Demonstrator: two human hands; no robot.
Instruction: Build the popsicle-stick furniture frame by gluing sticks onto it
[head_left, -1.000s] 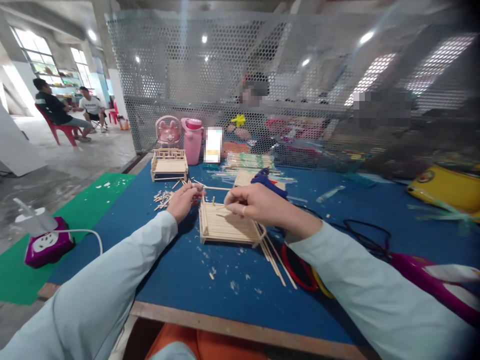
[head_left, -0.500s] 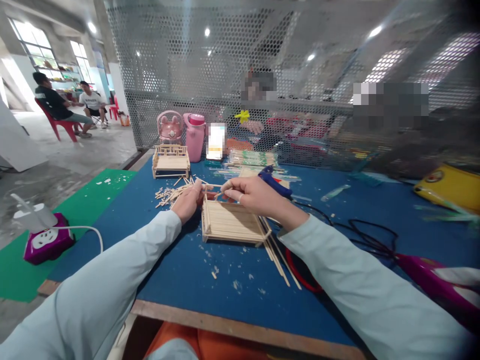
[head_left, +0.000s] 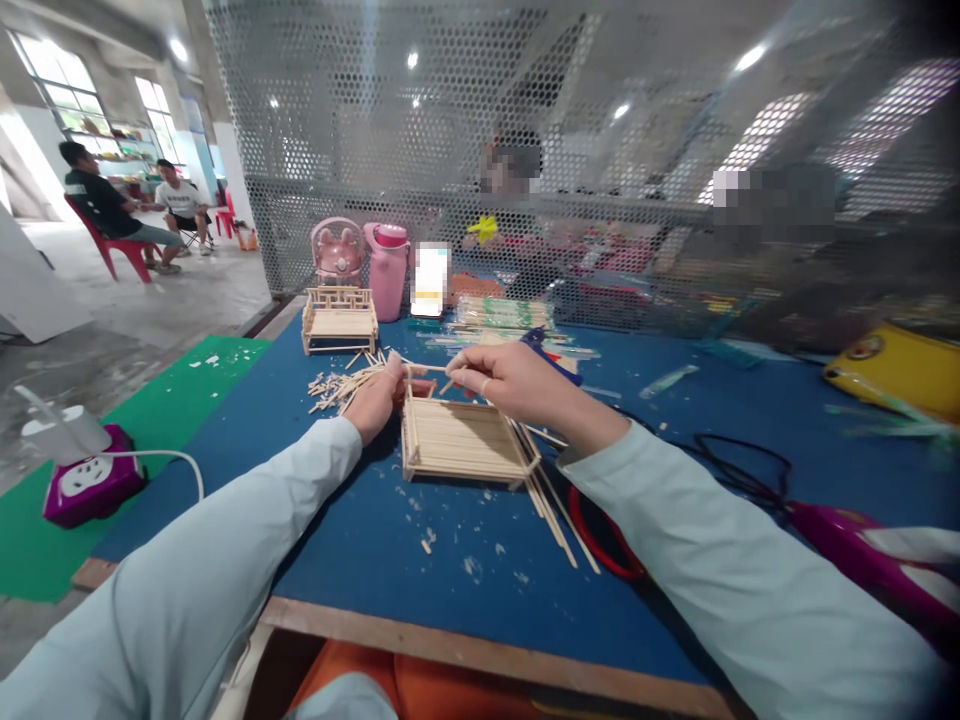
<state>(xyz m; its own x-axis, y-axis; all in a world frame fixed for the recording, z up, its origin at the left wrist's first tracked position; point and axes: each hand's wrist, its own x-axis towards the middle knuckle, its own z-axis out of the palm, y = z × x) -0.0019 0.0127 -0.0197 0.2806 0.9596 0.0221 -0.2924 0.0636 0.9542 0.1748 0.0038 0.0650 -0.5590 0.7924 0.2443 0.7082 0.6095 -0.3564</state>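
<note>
A small bench-like model of thin wooden sticks (head_left: 466,440) stands on the blue tabletop before me, its slatted top facing up. At its far left corner my left hand (head_left: 377,398) is closed, thumb and fingers pinching the left end of a thin wooden stick (head_left: 429,371). My right hand (head_left: 506,378), above the model's far edge, pinches the same stick's other end. Part of the model's far side is hidden behind my hands. Loose short sticks (head_left: 337,388) lie in a heap beside my left hand. Several long sticks (head_left: 553,515) lie by the model's right side.
A finished-looking stick bench (head_left: 340,322), a pink bottle (head_left: 388,272), a pink fan-like item (head_left: 337,250) and a lit phone (head_left: 430,282) stand behind. A blue glue gun (head_left: 551,355), black cable (head_left: 739,470) and purple power strip (head_left: 847,540) lie right. Beyond the perforated screen sits a person.
My right hand has shifted slightly, its fingers now straighter along the stick between my hands. The view has moved a little. My left hand and the model stay in place.
</note>
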